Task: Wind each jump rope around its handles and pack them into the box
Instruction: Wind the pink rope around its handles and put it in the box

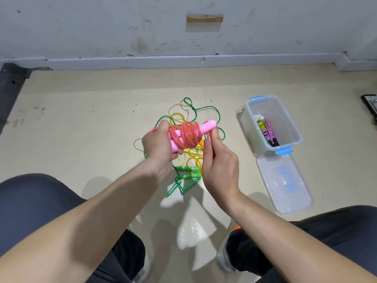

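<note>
My left hand grips the two pink handles of a jump rope, held above the floor. Red cord is coiled several times around the handles. My right hand pinches a loose stretch of the red cord just right of the handles. Below the hands a tangle of green rope and yellow rope lies on the floor, with green handles at its near side. The clear plastic box stands open at the right and holds one wound rope with purple cord.
The box's clear lid with blue clips lies flat on the floor in front of the box. A wall and baseboard run along the back. My knees frame the bottom corners. A dark object sits at the right edge.
</note>
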Motion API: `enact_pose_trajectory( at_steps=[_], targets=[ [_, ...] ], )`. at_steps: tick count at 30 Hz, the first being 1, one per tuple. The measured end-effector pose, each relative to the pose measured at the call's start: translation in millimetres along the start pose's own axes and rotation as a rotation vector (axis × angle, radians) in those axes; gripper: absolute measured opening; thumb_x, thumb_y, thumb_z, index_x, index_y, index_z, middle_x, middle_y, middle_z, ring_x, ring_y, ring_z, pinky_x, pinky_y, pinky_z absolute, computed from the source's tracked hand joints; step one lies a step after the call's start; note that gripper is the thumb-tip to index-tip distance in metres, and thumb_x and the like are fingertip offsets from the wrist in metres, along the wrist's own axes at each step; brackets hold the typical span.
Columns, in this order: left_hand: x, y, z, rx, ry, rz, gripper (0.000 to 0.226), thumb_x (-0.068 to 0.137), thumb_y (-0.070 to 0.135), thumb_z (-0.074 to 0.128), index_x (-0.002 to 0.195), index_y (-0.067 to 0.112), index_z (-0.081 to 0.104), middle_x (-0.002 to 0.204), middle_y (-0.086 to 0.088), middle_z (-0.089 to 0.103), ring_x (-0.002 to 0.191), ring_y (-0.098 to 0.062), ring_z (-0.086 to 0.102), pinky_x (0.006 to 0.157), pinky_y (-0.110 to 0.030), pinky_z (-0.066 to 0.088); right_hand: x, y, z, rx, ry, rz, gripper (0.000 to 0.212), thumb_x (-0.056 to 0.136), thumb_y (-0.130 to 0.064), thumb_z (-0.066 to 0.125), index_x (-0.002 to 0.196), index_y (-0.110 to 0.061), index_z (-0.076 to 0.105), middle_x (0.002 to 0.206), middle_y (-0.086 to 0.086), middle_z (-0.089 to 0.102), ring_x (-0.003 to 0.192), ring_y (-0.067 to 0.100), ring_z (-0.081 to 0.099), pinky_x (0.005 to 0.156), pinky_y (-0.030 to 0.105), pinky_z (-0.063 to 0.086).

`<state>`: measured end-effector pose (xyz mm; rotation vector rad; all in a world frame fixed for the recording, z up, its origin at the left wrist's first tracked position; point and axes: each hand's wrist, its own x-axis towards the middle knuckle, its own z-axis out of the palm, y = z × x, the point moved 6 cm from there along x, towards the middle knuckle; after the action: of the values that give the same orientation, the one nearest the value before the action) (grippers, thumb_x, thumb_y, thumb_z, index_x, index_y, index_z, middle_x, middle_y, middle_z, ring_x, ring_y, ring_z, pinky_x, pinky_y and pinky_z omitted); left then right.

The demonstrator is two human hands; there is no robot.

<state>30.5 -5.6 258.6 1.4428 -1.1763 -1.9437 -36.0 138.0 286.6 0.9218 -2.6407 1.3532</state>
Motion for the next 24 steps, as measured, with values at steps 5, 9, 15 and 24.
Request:
enact_pose_trajectory(
  at_steps=[5,9,15,24],
  targets=[
    [4.3,-5.1,-2.5,-0.004,0.058,-0.005,0.025,0.091,0.021,0.053,0.069,0.011,0.051,0.050,-0.005,0.053,0.031,-0.022,0.042,0.038,-0.017,0.025,-0.3,-5.2,4.8,-0.246,-0.017,-0.103,0.052,0.102,-0.026,0.037,0.152,-0.010,0.040,0.065,0.004,0.057,0.056,0.034,0.053,0.053,0.030,0.025],
    [4.1,-15.7,-0.2,-0.025,0.078,-0.052,0.028,0.094,0.024,0.053,0.070,0.011,0.052,0.054,-0.011,0.053,0.032,-0.023,0.044,0.037,-0.018,0.024,-5.5,-6.6,10.5,-0.276,-0.114,-0.092,0.054,0.103,-0.021,0.040,0.155,-0.005,0.032,0.073,0.005,0.061,0.064,0.034,0.056,0.056,0.033,0.023],
    [3.9,-26.1,-2.9,-0.020,0.108,-0.122,0.029,0.096,0.024,0.053,0.070,0.011,0.050,0.044,-0.008,0.049,0.033,-0.022,0.042,0.038,-0.018,0.022,-12.7,-8.6,27.7,-0.283,-0.239,-0.001,0.052,0.093,-0.011,0.052,0.143,0.005,0.047,0.061,-0.008,0.033,0.047,0.022,0.041,0.050,0.028,0.021],
    [15.2,-24.3,-7.2,0.079,0.158,-0.027,0.023,0.092,0.023,0.055,0.073,0.009,0.051,0.047,-0.012,0.050,0.032,-0.024,0.046,0.038,-0.021,0.026,-18.3,-2.4,34.7,-0.274,-0.364,0.082,0.055,0.104,-0.016,0.040,0.157,-0.008,0.024,0.078,0.001,0.054,0.068,0.026,0.048,0.060,0.033,0.021]
  ],
)
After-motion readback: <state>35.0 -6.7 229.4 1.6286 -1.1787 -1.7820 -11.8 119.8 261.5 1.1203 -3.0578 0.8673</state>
